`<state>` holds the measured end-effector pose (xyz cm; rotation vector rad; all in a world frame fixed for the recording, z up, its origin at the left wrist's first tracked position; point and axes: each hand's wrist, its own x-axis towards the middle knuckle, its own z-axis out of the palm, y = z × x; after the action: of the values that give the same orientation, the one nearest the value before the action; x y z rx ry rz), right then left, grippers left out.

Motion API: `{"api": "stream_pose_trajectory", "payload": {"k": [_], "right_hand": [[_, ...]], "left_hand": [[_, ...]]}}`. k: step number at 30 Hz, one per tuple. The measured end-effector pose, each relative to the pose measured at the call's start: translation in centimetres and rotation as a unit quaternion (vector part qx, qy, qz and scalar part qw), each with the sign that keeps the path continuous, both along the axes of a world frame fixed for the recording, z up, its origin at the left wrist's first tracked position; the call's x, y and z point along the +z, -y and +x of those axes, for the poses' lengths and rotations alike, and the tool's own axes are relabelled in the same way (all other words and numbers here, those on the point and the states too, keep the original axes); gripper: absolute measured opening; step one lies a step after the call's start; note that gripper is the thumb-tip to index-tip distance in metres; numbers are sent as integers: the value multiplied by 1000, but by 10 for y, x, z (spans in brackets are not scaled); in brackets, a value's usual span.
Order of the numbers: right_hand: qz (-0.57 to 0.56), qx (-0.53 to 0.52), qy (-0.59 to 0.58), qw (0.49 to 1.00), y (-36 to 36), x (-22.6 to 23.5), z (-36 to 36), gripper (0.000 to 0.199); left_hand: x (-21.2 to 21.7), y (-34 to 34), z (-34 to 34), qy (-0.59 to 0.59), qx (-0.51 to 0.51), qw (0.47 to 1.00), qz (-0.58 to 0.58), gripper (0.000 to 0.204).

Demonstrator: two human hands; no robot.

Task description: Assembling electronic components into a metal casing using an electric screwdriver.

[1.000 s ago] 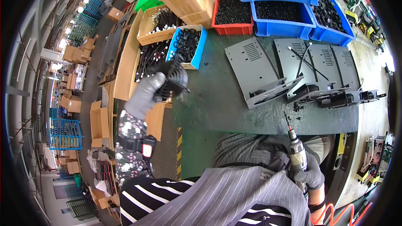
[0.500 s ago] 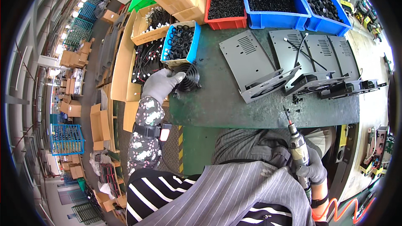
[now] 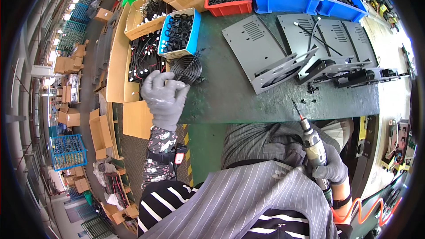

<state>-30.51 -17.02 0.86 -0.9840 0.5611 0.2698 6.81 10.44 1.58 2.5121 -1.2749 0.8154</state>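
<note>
My left hand (image 3: 164, 99), in a grey glove, is raised at the table's left edge with its fingers curled and the thumb near the index finger. Whatever the fingertips may hold is too small or hidden to name. Just beyond them lie round black wire fan guards (image 3: 187, 68). My right hand (image 3: 333, 168), gloved too, is wrapped round an electric screwdriver (image 3: 315, 148), its bit pointing up and left over the table's front edge. Farther off stand grey perforated metal panels (image 3: 256, 46), bent up at the near end, with black fans at some of them.
A blue-sided box of black rings (image 3: 195, 40) stands beside a carton of wired cables (image 3: 133, 71). Along the back are a red bin (image 3: 230, 9) and blue bins (image 3: 287, 6) of small black parts. Loose black screws (image 3: 312, 89) lie before the panels. An orange coiled hose (image 3: 361, 212) hangs lower right.
My left hand has drawn back from the fan guards toward me, its fingers now curled upward. The view has shifted slightly; my right hand still holds the screwdriver in much the same pose.
</note>
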Motion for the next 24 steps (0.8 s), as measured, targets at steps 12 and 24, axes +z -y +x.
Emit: {"api": "stream_pose_trajectory", "payload": {"k": [12,24], "right_hand": [[-54,42,17,997,-10,10,-2,74],[-67,69,50,994,-11,24,-1,75]], "left_hand": [[23,-3,29,-99,-39,993,-48,24],[56,27,-89,-720,-62,667,-182,14]]}}
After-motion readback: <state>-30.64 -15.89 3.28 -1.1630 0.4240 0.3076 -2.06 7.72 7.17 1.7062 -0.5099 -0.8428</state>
